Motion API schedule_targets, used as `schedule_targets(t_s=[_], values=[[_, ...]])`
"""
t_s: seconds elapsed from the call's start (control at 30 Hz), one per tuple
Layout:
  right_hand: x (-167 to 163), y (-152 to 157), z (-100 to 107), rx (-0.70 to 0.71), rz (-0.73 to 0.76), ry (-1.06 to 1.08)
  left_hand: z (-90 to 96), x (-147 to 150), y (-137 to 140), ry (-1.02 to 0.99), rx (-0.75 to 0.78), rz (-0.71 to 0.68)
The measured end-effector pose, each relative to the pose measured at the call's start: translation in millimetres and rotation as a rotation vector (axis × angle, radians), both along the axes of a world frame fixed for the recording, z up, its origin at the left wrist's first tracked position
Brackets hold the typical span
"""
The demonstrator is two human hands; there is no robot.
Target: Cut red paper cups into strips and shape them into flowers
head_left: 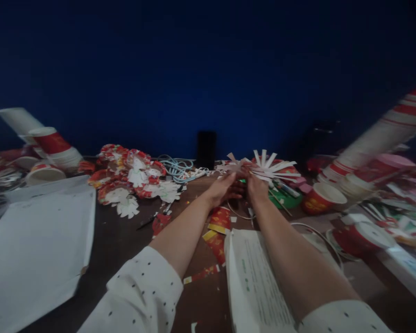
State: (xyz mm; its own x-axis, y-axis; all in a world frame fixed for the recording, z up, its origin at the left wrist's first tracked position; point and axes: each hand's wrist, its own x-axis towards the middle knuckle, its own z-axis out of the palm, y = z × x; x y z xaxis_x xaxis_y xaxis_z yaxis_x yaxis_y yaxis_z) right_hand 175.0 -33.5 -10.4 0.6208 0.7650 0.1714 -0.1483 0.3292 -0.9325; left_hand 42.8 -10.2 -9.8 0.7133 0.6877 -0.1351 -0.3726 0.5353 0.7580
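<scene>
Both of my hands are stretched forward over the middle of the table, close together. Behind and above them fans out a paper cup cut into strips (272, 170), its white strips spread like petals. My right hand (257, 186) has its fingers closed at the near edge of this cut cup. Curled beside it, my left hand (225, 188) has its fingertips at the cup's left side, where more pale strips show. The fingertips are partly hidden and blurred. Below the hands lie red and gold paper pieces (219, 219).
Red and white cut paper flowers (131, 173) are heaped at left, near a blue cord (178, 167). A white board (41, 240) lies front left, a printed paper stack (256, 282) front centre. Stacked paper cups (377, 134) lean at right; a dark phone-like object (206, 148) stands behind.
</scene>
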Motion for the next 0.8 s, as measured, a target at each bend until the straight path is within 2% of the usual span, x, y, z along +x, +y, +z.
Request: schedule_targets(t_s=[0.07, 0.17, 0.33, 0.67, 0.8], values=[[1, 1, 0, 0.017, -0.015, -0.235, 1.4, 2, 1, -0.031, -0.042, 0.11], [-2, 4, 0, 0.053, 0.01, -0.244, 5.8, 1, 4, -0.023, -0.069, 0.186], [-8, 1, 0, 0.058, 0.035, -0.25, 12.7, -6, 5, 0.096, -0.087, 0.08], [-12, -5, -2, 0.072, 0.19, -0.289, 12.9, -12, 7, 0.03, -0.197, 0.121], [-11, -5, -5, 0.084, 0.182, -0.306, 14.5, -13, 9, 0.02, -0.241, 0.1]])
